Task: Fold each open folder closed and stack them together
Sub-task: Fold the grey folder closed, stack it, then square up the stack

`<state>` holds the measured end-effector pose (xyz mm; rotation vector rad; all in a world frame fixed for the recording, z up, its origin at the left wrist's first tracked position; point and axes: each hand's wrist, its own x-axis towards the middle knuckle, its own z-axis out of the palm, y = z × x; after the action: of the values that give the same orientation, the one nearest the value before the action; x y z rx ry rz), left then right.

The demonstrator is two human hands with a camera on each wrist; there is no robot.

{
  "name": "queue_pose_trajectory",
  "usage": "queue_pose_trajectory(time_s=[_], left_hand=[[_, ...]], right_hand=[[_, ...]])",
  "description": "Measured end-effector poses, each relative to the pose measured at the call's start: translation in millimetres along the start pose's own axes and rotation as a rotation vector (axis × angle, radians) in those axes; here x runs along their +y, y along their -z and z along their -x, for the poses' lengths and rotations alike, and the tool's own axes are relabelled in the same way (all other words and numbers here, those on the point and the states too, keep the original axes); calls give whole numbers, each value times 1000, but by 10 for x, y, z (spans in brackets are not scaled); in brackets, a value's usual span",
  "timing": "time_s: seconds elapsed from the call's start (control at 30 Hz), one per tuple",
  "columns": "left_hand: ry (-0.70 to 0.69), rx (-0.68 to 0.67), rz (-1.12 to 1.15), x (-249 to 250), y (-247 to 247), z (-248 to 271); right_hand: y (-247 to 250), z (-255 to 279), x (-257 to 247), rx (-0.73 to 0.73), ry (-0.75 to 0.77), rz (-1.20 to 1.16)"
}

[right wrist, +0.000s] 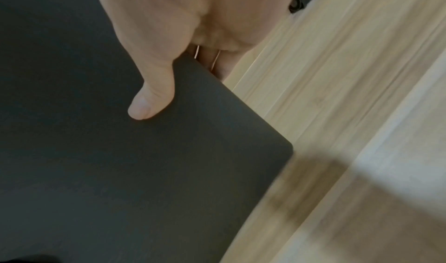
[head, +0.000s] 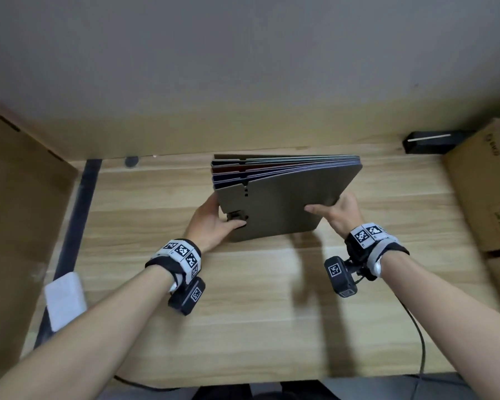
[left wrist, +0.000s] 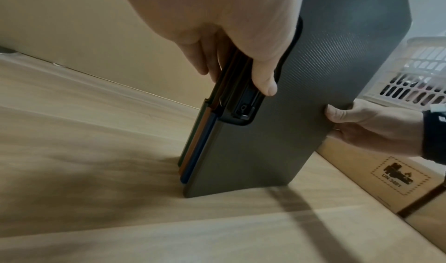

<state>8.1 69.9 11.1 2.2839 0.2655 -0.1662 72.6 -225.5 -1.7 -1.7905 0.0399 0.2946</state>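
Grey stack of closed folders (head: 277, 203) standing on edge on the wooden table (head: 243, 313), left hand (head: 211, 220) gripping its spine side, right hand (head: 339, 212) pinching the opposite edge, cardboard box (head: 485, 183) just right, white basket (left wrist: 419, 72) behind it, white pad (head: 65, 298) far left.

both arms stretched fwd, left hand (head: 211, 223) & right hand (head: 339, 212) each gripping w/ thumb on top, fingers underneath
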Motion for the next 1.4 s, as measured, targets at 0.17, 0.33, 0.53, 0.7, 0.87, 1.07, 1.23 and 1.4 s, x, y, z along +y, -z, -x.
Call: queue_pose_trajectory(time_s=[0.17, 0.33, 0.53, 0.7, 0.87, 1.07, 1.23, 1.4], left_hand=[[-12, -67, 45, 63, 286, -104], [61, -121, 172, -144, 721, -259], [337, -192, 259, -840, 1272, -490], [499, -200, 258, -1806, 1712, -707], [611, -151, 234, -2127, 2182, -706], [713, -43, 206, -2589, 2341, -856], [776, 17, 275, -2830, 2322, -991], [820, 80, 333, -2928, 2352, -1116]], right_hand=[[-125, -107, -266, 44, -31, 37], [-529, -339, -474, -24, -92, 75], [-1436, -631, -528, -187, -250, 118], [-2384, -797, -497, -249, -342, 165], [-3246, -1006, -247, -212, -296, 257], [-3932, -976, -140, -102, -356, 386], [-4199, -1145, -77, -70, -346, 435], [-4332, -1294, -171, -151, -332, 624]])
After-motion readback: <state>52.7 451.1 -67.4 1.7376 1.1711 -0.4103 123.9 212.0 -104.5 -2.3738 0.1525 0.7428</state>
